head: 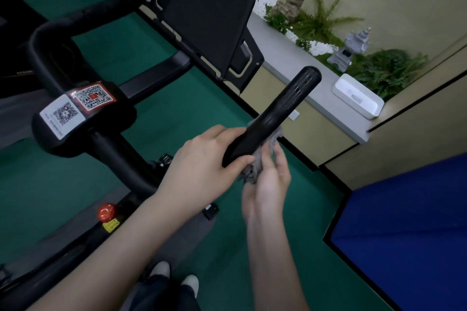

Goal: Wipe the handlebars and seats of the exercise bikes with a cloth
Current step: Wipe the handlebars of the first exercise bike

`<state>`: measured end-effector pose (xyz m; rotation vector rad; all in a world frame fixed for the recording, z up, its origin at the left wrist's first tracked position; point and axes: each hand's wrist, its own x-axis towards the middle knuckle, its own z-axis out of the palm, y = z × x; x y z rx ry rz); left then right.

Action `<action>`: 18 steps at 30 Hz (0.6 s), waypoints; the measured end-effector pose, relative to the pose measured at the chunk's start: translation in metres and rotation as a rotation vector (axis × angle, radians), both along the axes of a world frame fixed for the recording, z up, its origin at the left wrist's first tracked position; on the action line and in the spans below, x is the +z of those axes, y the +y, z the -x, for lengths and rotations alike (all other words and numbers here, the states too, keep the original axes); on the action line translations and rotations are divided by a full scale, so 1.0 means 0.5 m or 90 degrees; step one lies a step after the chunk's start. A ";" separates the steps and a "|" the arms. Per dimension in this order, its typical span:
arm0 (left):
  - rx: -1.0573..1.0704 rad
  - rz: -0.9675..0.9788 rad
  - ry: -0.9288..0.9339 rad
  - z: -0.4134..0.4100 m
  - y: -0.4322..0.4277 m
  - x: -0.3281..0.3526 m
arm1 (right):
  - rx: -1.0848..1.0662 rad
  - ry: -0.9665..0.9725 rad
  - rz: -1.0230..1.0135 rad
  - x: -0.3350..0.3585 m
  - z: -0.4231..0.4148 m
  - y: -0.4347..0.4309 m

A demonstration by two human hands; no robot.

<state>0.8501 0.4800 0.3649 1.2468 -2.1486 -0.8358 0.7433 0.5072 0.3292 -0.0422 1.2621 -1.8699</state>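
Note:
A black handlebar grip (280, 108) of the exercise bike juts up and to the right in the middle of the view. My left hand (202, 166) grips its lower end, thumb under the bar. A grey cloth (255, 171) is bunched under the bar, and my right hand (267, 184) holds it from below, fingers curled around it and pressing it against the underside of the grip. Most of the cloth is hidden by the bar and my fingers. The other handlebar loop (50, 33) curves off at the upper left.
The bike's black screen (209, 15) stands behind the bars. Two QR stickers (75, 106) sit on the stem. A red knob (106, 211) is on the frame below. A grey ledge (290, 58) with plants and a white box (357, 94) runs along the right. My shoes (174, 278) stand on green floor.

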 end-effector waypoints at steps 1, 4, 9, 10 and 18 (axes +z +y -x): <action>-0.002 -0.004 0.005 -0.001 -0.001 0.000 | -0.014 0.009 -0.005 -0.001 -0.007 0.002; -0.009 -0.010 0.021 -0.001 -0.002 -0.002 | -0.090 0.040 0.000 0.007 -0.004 -0.011; 0.003 -0.026 0.036 -0.004 -0.005 -0.008 | -0.197 0.283 0.023 0.035 0.004 -0.027; 0.003 -0.031 0.040 -0.004 -0.005 -0.009 | -0.209 0.342 0.007 0.033 -0.003 -0.021; -0.013 -0.059 0.052 -0.007 -0.011 -0.016 | -0.198 0.897 -0.074 0.007 -0.016 0.016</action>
